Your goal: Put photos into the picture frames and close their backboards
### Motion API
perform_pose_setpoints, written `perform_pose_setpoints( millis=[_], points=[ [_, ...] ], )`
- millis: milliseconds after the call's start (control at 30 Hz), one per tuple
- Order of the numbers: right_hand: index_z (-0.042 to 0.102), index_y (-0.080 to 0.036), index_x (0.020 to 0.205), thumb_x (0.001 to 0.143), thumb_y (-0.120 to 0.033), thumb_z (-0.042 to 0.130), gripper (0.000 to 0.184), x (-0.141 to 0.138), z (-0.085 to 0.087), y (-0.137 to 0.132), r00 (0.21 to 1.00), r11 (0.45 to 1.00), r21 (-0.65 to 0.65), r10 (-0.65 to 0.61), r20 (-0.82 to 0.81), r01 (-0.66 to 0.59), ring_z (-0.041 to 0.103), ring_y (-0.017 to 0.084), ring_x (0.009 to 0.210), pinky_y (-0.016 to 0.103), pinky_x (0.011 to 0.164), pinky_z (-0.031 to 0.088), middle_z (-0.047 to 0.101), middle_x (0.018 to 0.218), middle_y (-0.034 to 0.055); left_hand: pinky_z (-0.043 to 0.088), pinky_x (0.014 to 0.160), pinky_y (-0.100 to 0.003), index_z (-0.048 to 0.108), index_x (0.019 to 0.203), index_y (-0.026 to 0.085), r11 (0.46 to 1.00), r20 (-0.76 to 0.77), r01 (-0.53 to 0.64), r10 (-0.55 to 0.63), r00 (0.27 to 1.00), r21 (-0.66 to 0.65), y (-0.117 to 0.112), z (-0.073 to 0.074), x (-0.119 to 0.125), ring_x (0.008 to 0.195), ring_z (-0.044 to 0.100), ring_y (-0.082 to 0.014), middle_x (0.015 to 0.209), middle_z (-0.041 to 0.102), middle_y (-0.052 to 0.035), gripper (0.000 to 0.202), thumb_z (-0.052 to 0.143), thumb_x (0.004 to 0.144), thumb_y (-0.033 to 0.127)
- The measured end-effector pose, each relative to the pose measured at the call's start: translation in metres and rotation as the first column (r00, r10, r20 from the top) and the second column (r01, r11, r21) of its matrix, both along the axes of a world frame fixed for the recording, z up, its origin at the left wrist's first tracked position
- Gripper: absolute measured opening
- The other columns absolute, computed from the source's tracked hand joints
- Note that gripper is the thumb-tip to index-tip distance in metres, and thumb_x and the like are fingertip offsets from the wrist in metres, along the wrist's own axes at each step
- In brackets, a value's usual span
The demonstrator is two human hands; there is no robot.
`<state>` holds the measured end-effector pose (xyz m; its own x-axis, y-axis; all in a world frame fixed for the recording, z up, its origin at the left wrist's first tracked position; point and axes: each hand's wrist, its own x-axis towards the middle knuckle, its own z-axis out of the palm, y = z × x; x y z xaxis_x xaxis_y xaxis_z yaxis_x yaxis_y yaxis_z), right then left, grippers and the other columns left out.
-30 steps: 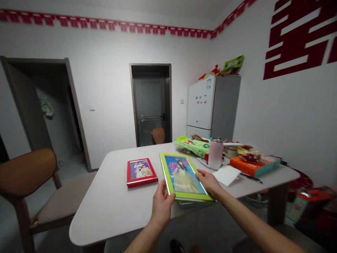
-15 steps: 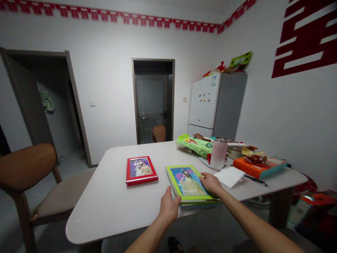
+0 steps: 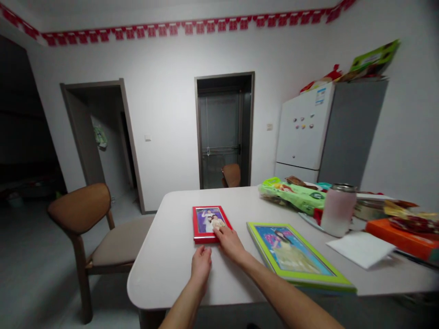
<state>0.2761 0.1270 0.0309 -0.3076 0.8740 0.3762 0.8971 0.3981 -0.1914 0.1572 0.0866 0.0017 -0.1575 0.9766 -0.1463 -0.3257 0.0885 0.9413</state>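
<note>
A red picture frame (image 3: 197,224) with a photo of people lies flat on the white table. My right hand (image 3: 230,243) is at its near right corner, fingers lapping over the edge. Just short of the frame's near side is my left hand (image 3: 201,261), fingers loosely bent and apart, holding nothing. To the right lies a larger picture frame (image 3: 298,251) with a lime-green border and a photo of a person in a long dress. Its near right corner reaches the table's front edge, and my right forearm passes close in front of it.
On the white table (image 3: 164,274), a pink-and-white bottle (image 3: 339,211), a green plastic bag (image 3: 298,196), a folded white paper (image 3: 361,248) and an orange box (image 3: 401,235) crowd the right side. A wooden chair (image 3: 80,208) stands left; a fridge (image 3: 303,132) stands behind.
Both hands have left the green picture frame and moved left to the red one. The right hand now touches the red frame. The view has turned left.
</note>
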Motion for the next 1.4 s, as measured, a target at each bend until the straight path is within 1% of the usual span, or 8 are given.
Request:
perform_pose_setpoints(
  millis=[200, 367, 600, 733, 867, 1000, 1200, 1400],
  points=[
    [0.057, -0.017, 0.083, 0.065, -0.019, 0.052, 0.019, -0.015, -0.009, -0.037, 0.99, 0.991, 0.002, 0.133, 0.042, -0.134, 0.045, 0.021, 0.089, 0.032, 0.078, 0.033, 0.054, 0.091, 0.0068, 0.044, 0.058, -0.022, 0.055, 0.077, 0.015, 0.998, 0.222, -0.061, 0.054, 0.974, 0.024, -0.006, -0.001, -0.003, 0.061, 0.059, -0.0124, 0.068, 0.061, -0.0022, 0.015, 0.058, 0.068, 0.027],
    [0.057, -0.017, 0.089, 0.067, -0.022, 0.051, 0.023, -0.015, -0.001, -0.068, 0.924, 0.973, -0.011, 0.217, -0.314, -0.232, 0.046, 0.021, 0.097, 0.035, 0.085, 0.034, 0.053, 0.101, 0.0097, 0.045, 0.061, -0.024, 0.054, 0.088, 0.017, 0.978, 0.246, -0.165, 0.13, 0.961, 0.128, -0.028, 0.012, -0.005, 0.07, 0.06, -0.0153, 0.081, 0.063, -0.0034, 0.021, 0.054, 0.069, 0.026],
    [0.045, -0.017, 0.115, 0.07, -0.045, 0.046, 0.053, -0.01, 0.039, -0.089, 0.446, 0.946, -0.215, -0.088, -0.891, -0.242, 0.042, 0.021, 0.11, 0.036, 0.091, 0.034, 0.047, 0.121, 0.0098, 0.042, 0.078, -0.027, 0.056, 0.091, 0.015, 0.905, -0.038, -0.146, 0.176, 0.984, 0.399, -0.078, 0.051, -0.01, 0.085, 0.057, -0.0183, 0.089, 0.063, -0.005, 0.024, 0.058, 0.068, 0.024],
    [0.039, -0.024, 0.119, 0.07, -0.051, 0.046, 0.057, -0.004, 0.056, -0.113, 0.158, 0.911, -0.262, -0.221, -0.962, -0.32, 0.048, 0.021, 0.104, 0.036, 0.082, 0.042, 0.05, 0.118, 0.0068, 0.045, 0.077, -0.03, 0.049, 0.105, 0.017, 0.756, -0.522, 0.161, 0.265, 0.811, 0.634, -0.109, 0.06, -0.009, 0.087, 0.057, -0.018, 0.096, 0.061, -0.0075, 0.03, 0.046, 0.076, 0.018],
    [0.047, -0.019, 0.111, 0.072, -0.046, 0.046, 0.048, 0.009, 0.058, -0.13, -0.005, 0.825, -0.255, -0.298, -0.954, -0.505, 0.06, 0.019, 0.083, 0.031, 0.07, 0.047, 0.064, 0.093, 0.0069, 0.045, 0.084, -0.035, 0.04, 0.115, 0.015, 0.497, -0.672, 0.457, 0.469, 0.574, 0.738, -0.126, 0.052, -0.009, 0.101, 0.051, -0.0202, 0.109, 0.056, -0.0114, 0.042, 0.042, 0.073, 0.012],
    [0.056, -0.012, 0.095, 0.067, -0.032, 0.051, 0.035, 0.026, 0.047, -0.132, 0.11, 0.755, -0.352, -0.353, -0.929, -0.553, 0.062, 0.019, 0.073, 0.03, 0.067, 0.047, 0.067, 0.081, 0.0083, 0.045, 0.085, -0.033, 0.042, 0.112, 0.008, 0.372, -0.72, 0.661, 0.578, 0.384, 0.652, -0.131, 0.034, -0.006, 0.103, 0.05, -0.0214, 0.108, 0.057, -0.0144, 0.039, 0.043, 0.073, 0.014],
    [0.057, -0.01, 0.088, 0.058, -0.019, 0.048, 0.033, 0.044, 0.011, -0.113, 0.473, 0.798, -0.49, -0.3, -0.828, -0.351, 0.061, 0.017, 0.073, 0.025, 0.065, 0.046, 0.067, 0.084, 0.0074, 0.048, 0.081, -0.031, 0.051, 0.103, 0.012, 0.359, -0.687, 0.67, 0.655, 0.315, 0.65, -0.123, -0.014, 0.014, 0.096, 0.055, -0.0208, 0.1, 0.062, -0.0104, 0.029, 0.037, 0.078, 0.017],
    [0.059, -0.012, 0.087, 0.057, -0.018, 0.044, 0.033, 0.049, -0.011, -0.097, 0.852, 0.914, -0.404, -0.236, -0.467, 0.032, 0.06, 0.018, 0.072, 0.025, 0.066, 0.043, 0.067, 0.083, 0.0081, 0.039, 0.09, -0.033, 0.049, 0.11, 0.014, 0.588, -0.947, 0.755, 0.29, 0.136, 0.289, -0.129, -0.014, 0.016, 0.111, 0.043, -0.0223, 0.116, 0.051, -0.0118, 0.032, 0.037, 0.079, 0.014]
  ],
)
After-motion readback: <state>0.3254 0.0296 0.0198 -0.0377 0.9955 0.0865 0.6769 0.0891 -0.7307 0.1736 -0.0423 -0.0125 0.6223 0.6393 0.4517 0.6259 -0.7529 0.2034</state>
